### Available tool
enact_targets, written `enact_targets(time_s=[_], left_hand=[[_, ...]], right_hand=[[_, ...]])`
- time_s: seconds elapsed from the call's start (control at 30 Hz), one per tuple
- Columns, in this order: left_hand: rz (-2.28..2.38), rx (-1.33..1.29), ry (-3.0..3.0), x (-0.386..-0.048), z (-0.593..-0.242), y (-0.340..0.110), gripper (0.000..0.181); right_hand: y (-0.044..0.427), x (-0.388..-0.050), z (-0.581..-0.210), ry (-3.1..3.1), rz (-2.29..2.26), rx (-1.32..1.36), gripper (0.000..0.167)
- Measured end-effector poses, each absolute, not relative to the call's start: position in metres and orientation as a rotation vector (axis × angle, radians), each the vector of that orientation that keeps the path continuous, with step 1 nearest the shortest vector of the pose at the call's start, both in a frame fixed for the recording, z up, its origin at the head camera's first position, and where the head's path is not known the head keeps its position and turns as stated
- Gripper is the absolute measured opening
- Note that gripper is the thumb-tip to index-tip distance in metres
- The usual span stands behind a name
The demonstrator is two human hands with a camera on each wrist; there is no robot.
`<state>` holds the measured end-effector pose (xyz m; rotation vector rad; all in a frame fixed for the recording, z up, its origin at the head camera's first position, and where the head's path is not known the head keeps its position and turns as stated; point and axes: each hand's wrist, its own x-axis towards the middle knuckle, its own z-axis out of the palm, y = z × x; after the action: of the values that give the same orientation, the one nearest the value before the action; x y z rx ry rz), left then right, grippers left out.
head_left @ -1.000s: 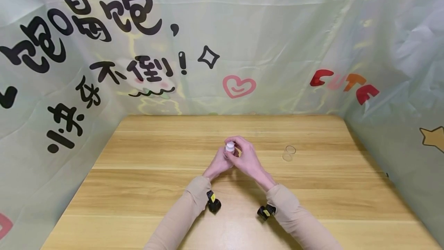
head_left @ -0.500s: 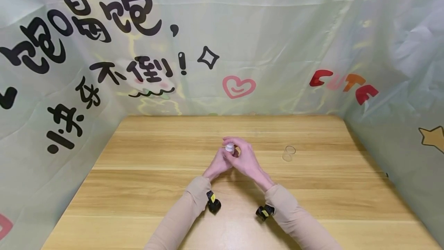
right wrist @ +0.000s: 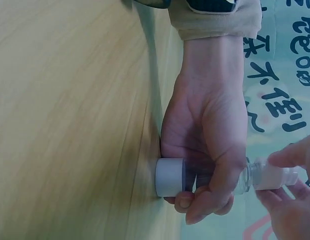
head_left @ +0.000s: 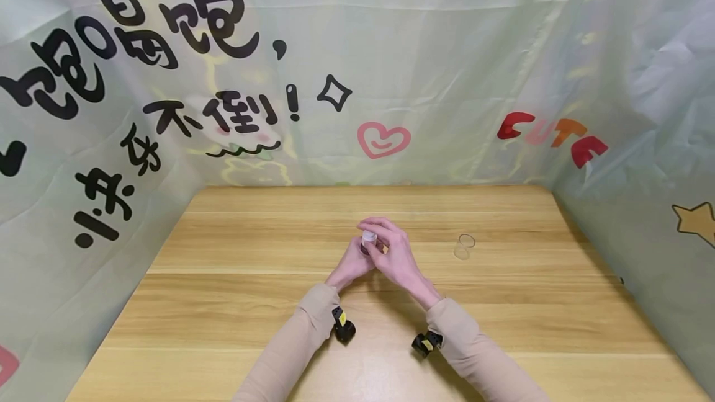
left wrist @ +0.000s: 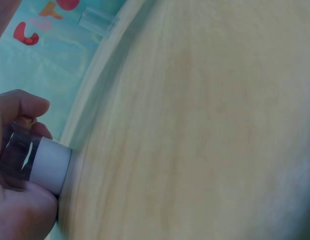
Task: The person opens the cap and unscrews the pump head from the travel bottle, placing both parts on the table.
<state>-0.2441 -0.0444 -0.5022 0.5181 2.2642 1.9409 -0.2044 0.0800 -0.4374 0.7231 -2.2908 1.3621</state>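
Observation:
Near the middle of the table, my left hand point(head_left: 352, 264) grips a small upright bottle around its body. In the right wrist view the bottle point(right wrist: 170, 177) has a white base, a clear section and a glassy neck. A whitish, partly see-through top piece point(head_left: 368, 238) sits at its upper end. My right hand point(head_left: 398, 258) pinches this top piece between thumb and fingers, plainest in the right wrist view. The base touches the tabletop in the left wrist view. Fingers hide much of the bottle's body.
A clear, hollow cylinder, like a cap point(head_left: 463, 247), stands on the wooden table point(head_left: 251, 309) to the right of the hands. Printed fabric point(head_left: 447, 79) encloses the table at the back and both sides.
The right hand's fingers have shifted slightly around the top piece, with the thumb now lying across its front. The left hand and the clear cylinder stay in place.

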Motion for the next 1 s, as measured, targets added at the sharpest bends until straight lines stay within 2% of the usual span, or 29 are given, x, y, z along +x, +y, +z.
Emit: enact_targets(time_s=[0.43,0.67,1.0], left_hand=[[1.875,0.527,2.345,-0.241,-0.499,-0.044,0.011],[1.899,0.526,2.265,-0.241,-0.499,-0.043,0.011],[1.913,0.440,2.224,-0.240,-0.499,-0.042,0.015]], right_hand=[[0.092,-0.210,-0.424,-2.204,1.471,0.746,0.044],[0.113,-0.215,-0.418,-2.313,1.383,0.577,0.045],[0.144,-0.222,-0.412,-2.455,1.052,0.490,0.036]])
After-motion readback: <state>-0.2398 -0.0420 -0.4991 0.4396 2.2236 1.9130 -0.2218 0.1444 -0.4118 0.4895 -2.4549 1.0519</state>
